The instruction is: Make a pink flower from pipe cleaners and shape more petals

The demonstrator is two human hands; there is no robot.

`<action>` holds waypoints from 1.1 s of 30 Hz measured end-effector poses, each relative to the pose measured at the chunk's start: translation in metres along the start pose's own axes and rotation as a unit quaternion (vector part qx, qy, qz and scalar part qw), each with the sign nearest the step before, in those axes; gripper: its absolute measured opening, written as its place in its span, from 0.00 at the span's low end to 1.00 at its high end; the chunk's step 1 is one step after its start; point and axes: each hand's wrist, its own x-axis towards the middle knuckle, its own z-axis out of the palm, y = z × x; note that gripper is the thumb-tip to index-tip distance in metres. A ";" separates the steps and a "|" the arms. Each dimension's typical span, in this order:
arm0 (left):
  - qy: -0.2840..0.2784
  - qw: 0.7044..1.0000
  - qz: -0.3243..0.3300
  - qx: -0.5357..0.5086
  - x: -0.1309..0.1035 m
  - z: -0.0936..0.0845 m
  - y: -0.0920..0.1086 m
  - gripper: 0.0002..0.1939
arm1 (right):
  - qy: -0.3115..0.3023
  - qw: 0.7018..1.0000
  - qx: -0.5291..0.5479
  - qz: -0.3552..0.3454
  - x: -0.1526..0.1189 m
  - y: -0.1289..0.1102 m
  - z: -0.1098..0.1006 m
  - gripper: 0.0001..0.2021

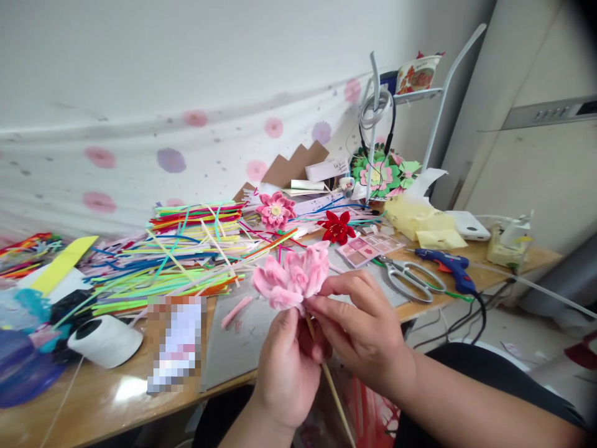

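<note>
A fluffy pink flower on a thin wooden stick is held up over the table's front edge. My left hand is closed round the base of the flower and the top of the stick, its thumb just under the petals. From the right, my right hand pinches the flower's lower right side with thumb and forefinger. The stick slants down to the right below both hands. Behind the flower lie a pink finished flower and a red one.
Bundles of coloured pipe cleaners cover the table's left and middle. A white thread spool stands at the front left, beside a grey mat. Scissors, a blue glue gun and a pink palette lie at right.
</note>
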 end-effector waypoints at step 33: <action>0.022 0.992 0.045 0.117 0.011 0.001 -0.003 0.09 | 0.014 0.945 0.156 0.289 -0.004 0.004 0.009 0.06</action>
